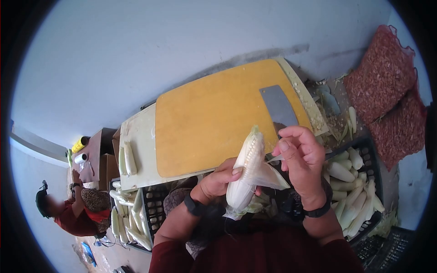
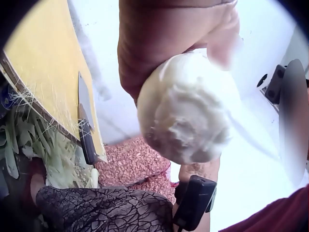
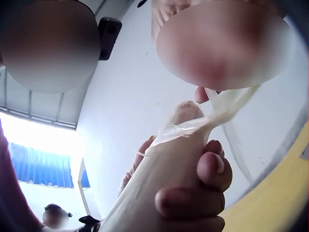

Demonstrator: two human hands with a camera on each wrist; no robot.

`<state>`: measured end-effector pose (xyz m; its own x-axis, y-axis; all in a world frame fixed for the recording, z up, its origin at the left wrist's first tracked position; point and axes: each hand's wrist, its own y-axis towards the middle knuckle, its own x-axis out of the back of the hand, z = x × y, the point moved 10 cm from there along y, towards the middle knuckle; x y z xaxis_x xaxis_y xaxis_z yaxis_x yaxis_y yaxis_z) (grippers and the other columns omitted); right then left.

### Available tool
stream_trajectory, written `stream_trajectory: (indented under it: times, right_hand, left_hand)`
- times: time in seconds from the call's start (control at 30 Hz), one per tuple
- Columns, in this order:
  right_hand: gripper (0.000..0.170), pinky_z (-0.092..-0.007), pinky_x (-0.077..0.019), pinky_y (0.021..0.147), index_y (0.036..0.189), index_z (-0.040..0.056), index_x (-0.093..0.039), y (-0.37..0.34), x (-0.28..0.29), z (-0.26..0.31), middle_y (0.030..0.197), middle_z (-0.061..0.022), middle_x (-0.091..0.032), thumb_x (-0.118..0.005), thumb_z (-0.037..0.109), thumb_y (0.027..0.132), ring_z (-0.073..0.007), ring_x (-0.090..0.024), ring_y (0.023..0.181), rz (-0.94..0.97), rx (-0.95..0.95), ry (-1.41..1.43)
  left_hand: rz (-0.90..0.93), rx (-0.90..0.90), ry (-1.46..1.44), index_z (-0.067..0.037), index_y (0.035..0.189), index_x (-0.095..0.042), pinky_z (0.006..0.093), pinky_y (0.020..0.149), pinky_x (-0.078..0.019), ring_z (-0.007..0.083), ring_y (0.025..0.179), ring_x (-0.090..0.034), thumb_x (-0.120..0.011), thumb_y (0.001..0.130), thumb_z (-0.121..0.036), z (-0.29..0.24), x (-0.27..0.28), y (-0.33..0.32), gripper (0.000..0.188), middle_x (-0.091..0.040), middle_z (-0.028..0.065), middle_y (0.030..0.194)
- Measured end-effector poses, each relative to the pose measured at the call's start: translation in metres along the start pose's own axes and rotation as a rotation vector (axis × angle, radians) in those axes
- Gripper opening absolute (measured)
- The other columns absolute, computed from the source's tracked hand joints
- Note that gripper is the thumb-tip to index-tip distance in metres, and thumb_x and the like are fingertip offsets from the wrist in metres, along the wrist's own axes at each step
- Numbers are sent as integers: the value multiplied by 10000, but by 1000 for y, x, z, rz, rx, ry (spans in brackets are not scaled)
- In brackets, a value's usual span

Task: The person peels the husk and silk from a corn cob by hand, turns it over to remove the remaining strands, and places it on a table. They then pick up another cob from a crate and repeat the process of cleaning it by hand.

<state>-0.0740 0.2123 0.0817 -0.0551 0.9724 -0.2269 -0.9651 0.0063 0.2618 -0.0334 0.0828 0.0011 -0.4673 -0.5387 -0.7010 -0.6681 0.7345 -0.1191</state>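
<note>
An ear of corn [image 1: 249,175] with pale kernels bared on one side stands nearly upright in front of the body. My left hand [image 1: 217,182] grips it around the middle, thumb on the near side. A loosened flap of husk [image 1: 274,176] spreads from the ear toward the right. Bent fingers of my right hand [image 1: 300,157] pinch a strip of husk beside the ear; the right wrist view shows that pale husk [image 3: 227,106] stretching from the ear's tip to those fingers. The left wrist view faces the ear's cut stem end [image 2: 186,125].
A yellow cutting board [image 1: 214,118] bears a cleaver [image 1: 278,107] near its right side. Crates of corn stand at left [image 1: 152,200] and right [image 1: 378,168]. Two ears [image 1: 129,159] lie on the table's left end. Red mesh sacks [image 1: 382,77] lean at right; another person [image 1: 68,218] works at far left.
</note>
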Motion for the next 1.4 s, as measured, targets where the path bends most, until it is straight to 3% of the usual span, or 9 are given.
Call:
stream_trajectory:
  times: [0.2, 0.5, 0.93, 1.1, 1.27, 1.4]
  right_hand:
    - [74, -188, -408, 518, 913, -12, -587, -1, -8, -8, 714, -20, -599, -605, 48, 873, -30, -513, 593, 82, -1, -185]
    - [48, -207, -440, 536, 871, -27, -597, -1, -7, -20, 686, -33, -611, -608, 14, 849, -43, -553, 611, 51, -16, -259]
    - [52, -184, -407, 493, 862, -27, -596, -1, -5, -16, 683, -21, -614, -587, 24, 865, -27, -524, 567, 62, -37, -325]
    - [56, -233, -417, 488, 793, -25, -603, 0, 0, -20, 584, -55, -573, -624, 23, 814, -64, -520, 529, -7, -38, -290]
    - [27, -241, -426, 489, 792, -19, -597, 1, 0, -21, 581, -66, -571, -615, 0, 799, -74, -529, 527, -5, 12, -345]
    - [53, -243, -392, 463, 763, 1, -562, 1, 1, -15, 544, -44, -514, -598, -31, 785, -82, -466, 473, -9, 89, -388]
  left_hand:
    - [-138, -30, 263, -1, 1315, -404, 332, 851, -469, 212, 985, -584, -613, 840, -280, -9, 4, 6, 589, -571, 99, 1109]
    - [-298, -77, 449, -9, 1275, -462, 277, 927, -385, 125, 1039, -489, -674, 823, -186, -16, 17, 5, 530, -554, 41, 1106]
    - [-410, -163, 626, 1, 1219, -488, 275, 868, -441, 122, 988, -524, -740, 748, -75, -30, 17, 2, 540, -556, 33, 1063]
    - [-544, -223, 927, -4, 1137, -518, 295, 833, -469, 148, 928, -570, -771, 680, -74, -43, 19, -3, 528, -596, 78, 1000]
    - [-560, -282, 1019, -2, 1121, -521, 302, 819, -477, 162, 907, -582, -778, 662, -82, -45, 22, -6, 532, -606, 94, 970]
    - [-521, -269, 1021, -5, 1145, -516, 299, 813, -475, 152, 906, -572, -781, 688, -101, -45, 18, -5, 537, -596, 73, 978]
